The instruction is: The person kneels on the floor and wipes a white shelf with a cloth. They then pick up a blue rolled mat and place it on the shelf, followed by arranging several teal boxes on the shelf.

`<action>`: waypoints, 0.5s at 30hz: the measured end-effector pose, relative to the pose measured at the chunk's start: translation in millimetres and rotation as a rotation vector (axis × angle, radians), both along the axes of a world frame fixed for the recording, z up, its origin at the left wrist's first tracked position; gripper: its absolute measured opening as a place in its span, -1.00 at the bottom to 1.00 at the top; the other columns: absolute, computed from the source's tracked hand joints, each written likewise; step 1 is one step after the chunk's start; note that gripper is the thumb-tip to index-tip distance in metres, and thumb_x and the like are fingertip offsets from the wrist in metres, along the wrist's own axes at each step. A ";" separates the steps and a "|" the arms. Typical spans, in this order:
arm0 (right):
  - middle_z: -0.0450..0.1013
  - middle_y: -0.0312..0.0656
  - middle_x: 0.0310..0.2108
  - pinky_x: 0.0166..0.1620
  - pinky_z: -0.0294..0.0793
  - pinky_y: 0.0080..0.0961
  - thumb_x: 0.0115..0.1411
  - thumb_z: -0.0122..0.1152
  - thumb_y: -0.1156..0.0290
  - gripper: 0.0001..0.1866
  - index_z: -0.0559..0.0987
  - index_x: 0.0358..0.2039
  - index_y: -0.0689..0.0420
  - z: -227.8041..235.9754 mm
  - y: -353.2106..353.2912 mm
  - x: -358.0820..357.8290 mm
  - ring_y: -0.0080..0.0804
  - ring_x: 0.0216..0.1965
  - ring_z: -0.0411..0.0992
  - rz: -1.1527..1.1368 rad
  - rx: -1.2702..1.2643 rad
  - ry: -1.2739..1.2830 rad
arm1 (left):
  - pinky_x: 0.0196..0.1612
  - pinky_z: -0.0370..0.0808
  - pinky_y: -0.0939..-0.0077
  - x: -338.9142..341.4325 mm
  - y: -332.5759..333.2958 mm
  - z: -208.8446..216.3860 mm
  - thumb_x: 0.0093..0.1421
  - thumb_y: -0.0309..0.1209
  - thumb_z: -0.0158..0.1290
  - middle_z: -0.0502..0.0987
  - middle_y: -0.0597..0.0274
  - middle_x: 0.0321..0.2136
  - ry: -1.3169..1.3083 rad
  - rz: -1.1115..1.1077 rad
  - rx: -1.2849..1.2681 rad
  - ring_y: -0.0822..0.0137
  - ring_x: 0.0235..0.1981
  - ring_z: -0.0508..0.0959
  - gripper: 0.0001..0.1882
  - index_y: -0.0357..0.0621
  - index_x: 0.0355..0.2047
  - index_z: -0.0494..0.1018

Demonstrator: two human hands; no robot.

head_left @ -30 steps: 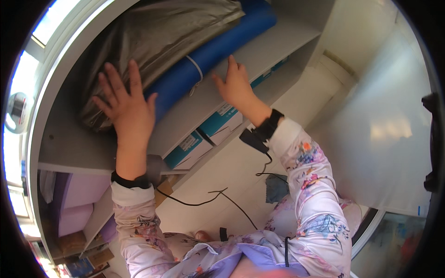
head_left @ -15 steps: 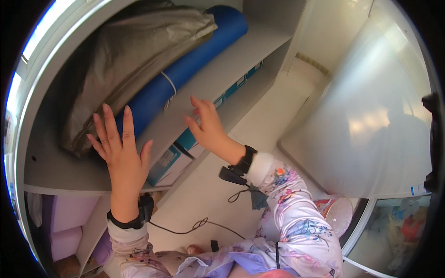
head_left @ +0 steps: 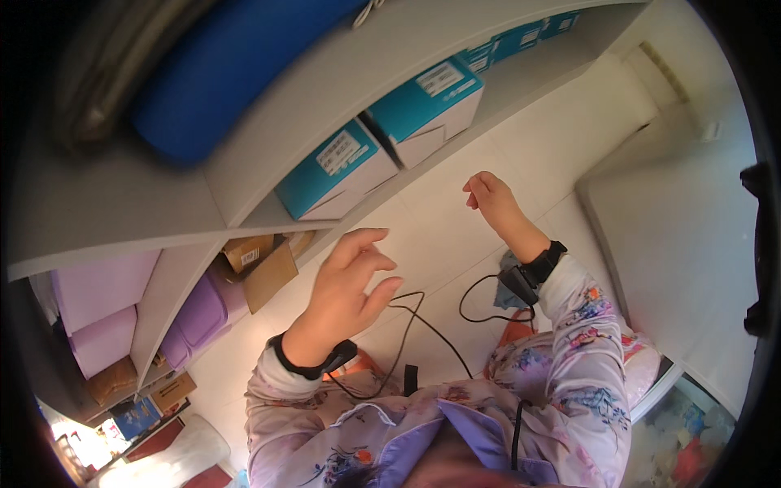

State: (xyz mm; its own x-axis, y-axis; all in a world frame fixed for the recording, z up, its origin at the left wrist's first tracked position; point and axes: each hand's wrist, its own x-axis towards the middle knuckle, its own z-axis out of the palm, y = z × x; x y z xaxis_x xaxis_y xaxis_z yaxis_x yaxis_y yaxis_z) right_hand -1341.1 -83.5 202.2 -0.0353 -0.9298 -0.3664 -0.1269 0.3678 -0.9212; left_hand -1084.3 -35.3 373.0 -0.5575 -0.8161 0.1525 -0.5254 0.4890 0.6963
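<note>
- Head view: my left hand (head_left: pixel 346 276) is half open, empty.
- My right hand (head_left: pixel 493 199) is loosely curled, partly open, holding nothing visible.
- 2 teal-and-white cardboard boxes (head_left: pixel 419 106) sit on the grey lower shelf (head_left: pixel 541 73), below a blue roll (head_left: pixel 236 73).

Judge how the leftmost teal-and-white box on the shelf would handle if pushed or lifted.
The teal-and-white box would probably slide rather than roll, given its flat faces. Its straight edges suggest it would keep its shape when gripped. Weight is hard to guess, since its contents don't show.
</note>
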 end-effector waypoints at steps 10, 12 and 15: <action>0.46 -0.11 -0.42 -0.25 0.43 -0.43 0.13 0.07 0.39 -0.83 0.48 -0.37 0.25 -48.7 48.6 62.3 -0.32 -0.33 0.46 0.203 -0.088 0.124 | -0.15 0.44 0.34 15.8 33.0 -89.1 0.01 -0.48 0.16 0.40 0.02 -0.14 -0.030 0.228 -0.022 0.04 -0.17 0.47 -0.74 -0.22 -0.27 0.42; 0.45 -0.08 -0.39 -0.26 0.41 -0.39 0.10 0.12 0.41 -0.85 0.49 -0.41 0.24 -35.9 44.8 68.5 -0.27 -0.33 0.44 0.190 -0.226 0.250 | -0.13 0.44 0.33 18.0 31.9 -88.0 0.00 -0.48 0.16 0.39 0.00 -0.13 -0.039 0.247 -0.041 0.03 -0.16 0.46 -0.73 -0.23 -0.26 0.42; 0.41 -0.04 -0.40 -0.28 0.40 -0.32 0.03 0.17 0.47 -0.90 0.51 -0.44 0.22 -10.6 27.0 64.7 -0.10 -0.37 0.39 0.141 -0.330 0.329 | -0.08 0.40 0.30 21.8 27.9 -80.3 0.00 -0.48 0.16 0.37 -0.02 -0.11 -0.051 0.275 -0.161 0.00 -0.12 0.43 -0.68 -0.24 -0.20 0.40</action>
